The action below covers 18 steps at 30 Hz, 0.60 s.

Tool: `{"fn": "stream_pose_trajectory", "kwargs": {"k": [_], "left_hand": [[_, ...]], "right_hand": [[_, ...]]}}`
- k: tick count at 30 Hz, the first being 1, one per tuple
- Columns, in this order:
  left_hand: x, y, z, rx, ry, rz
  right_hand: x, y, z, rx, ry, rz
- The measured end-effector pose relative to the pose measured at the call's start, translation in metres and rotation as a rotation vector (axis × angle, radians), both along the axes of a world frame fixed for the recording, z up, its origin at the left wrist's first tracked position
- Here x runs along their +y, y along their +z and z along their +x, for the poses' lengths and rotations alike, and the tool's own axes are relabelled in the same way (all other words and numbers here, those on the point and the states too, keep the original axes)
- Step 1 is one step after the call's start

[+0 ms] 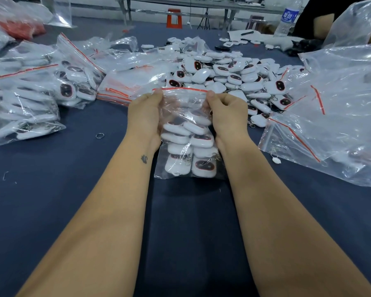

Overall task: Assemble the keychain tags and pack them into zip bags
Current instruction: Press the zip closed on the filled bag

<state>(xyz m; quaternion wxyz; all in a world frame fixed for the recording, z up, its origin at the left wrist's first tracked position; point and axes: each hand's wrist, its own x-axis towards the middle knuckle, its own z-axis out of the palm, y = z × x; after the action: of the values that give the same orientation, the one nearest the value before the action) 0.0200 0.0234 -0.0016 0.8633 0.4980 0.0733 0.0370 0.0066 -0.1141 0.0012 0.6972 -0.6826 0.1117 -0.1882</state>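
A clear zip bag (185,103) with a red seal strip stands between my hands above the dark blue table (73,189). Inside it lie several white keychain tags (189,151) with dark oval faces. My left hand (145,110) grips the bag's left side near the top, and my right hand (225,110) grips its right side at the same height. Both hands have fingers curled round the plastic. Behind the bag a heap of loose tags (229,76) covers the table.
Filled zip bags (36,91) are piled at the left. Empty zip bags (330,116) lie at the right. A loose key ring (99,135) sits on the cloth left of my arm. A water bottle (287,18) and another person's arm are at the far right.
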Motion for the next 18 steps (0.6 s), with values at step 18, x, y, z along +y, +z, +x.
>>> {"fn": "stream_pose_trajectory", "kwargs": {"k": [18], "left_hand": [[0.0011,-0.0005,0.0009,0.049,0.045,-0.157]], "right_hand": [[0.0045,0.0074,-0.0022,0.082,0.024,0.19]]}}
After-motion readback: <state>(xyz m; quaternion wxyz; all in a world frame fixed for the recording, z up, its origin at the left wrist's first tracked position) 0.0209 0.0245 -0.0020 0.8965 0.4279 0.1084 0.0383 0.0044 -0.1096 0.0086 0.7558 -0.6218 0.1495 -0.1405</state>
